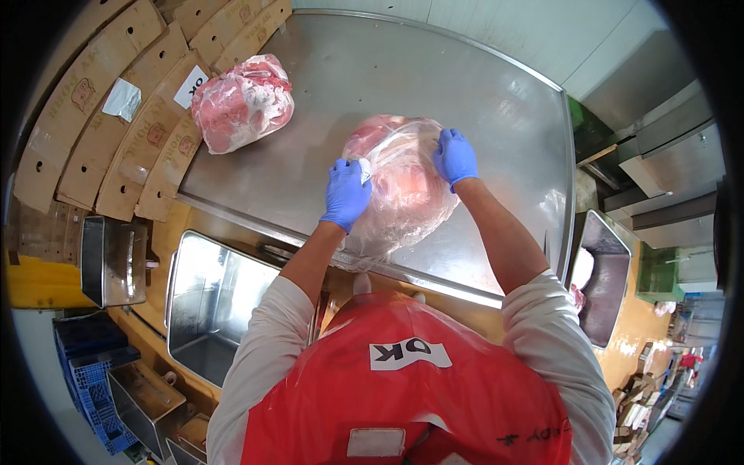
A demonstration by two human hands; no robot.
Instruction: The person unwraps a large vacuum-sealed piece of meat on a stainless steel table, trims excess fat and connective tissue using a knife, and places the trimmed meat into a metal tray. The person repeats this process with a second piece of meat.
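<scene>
A large cut of raw pink meat (411, 184) lies on the steel table (496, 85), in front of me. Clear plastic wrap (380, 236) covers much of it and bunches toward the table's near edge. My left hand (346, 194), in a blue glove, is closed on the wrap at the meat's left side, with a whitish wad of film at its fingers. On the upper right side, my right hand (455, 157), also gloved, has curled fingers gripping the wrap's edge. A second cut of meat (244, 105) rests at the table's far left, apart from both hands.
Stacked cardboard cartons (116, 116) border the table's left side. Below the near edge stands a deep metal bin (182, 310); another metal bin (608, 302), with meat in it, is at the right. Blue plastic crates (97, 387) sit at lower left.
</scene>
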